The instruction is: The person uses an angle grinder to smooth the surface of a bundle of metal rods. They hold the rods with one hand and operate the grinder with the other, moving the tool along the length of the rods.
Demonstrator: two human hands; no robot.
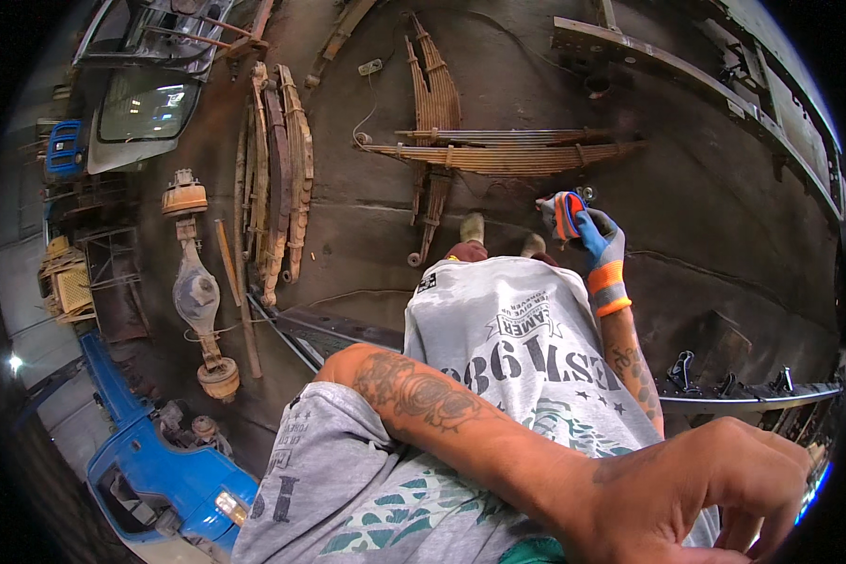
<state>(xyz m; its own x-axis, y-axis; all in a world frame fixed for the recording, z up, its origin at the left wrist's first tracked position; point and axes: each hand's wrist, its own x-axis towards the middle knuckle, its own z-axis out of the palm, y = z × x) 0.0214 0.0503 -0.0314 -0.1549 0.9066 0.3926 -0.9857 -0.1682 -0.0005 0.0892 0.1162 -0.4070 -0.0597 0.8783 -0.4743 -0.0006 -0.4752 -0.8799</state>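
Observation:
My right hand, in a blue and grey work glove with an orange cuff, is closed on a second glove showing orange, blue and grey. It is held out in front of my body, above the concrete floor. My bare left hand reaches across my chest to the lower right, close to the camera. Its fingers are curled and bent downward; their tips are cut off by the picture's edge, so what they grip, if anything, is hidden. Beyond the gloved hand, a rusty leaf spring pack lies across another leaf spring pack.
More leaf springs lie at left, beside a rusty axle housing. A blue vehicle cab part stands lower left, near a door with glass. Steel frame rails run along the far right; another rail lies nearer at right.

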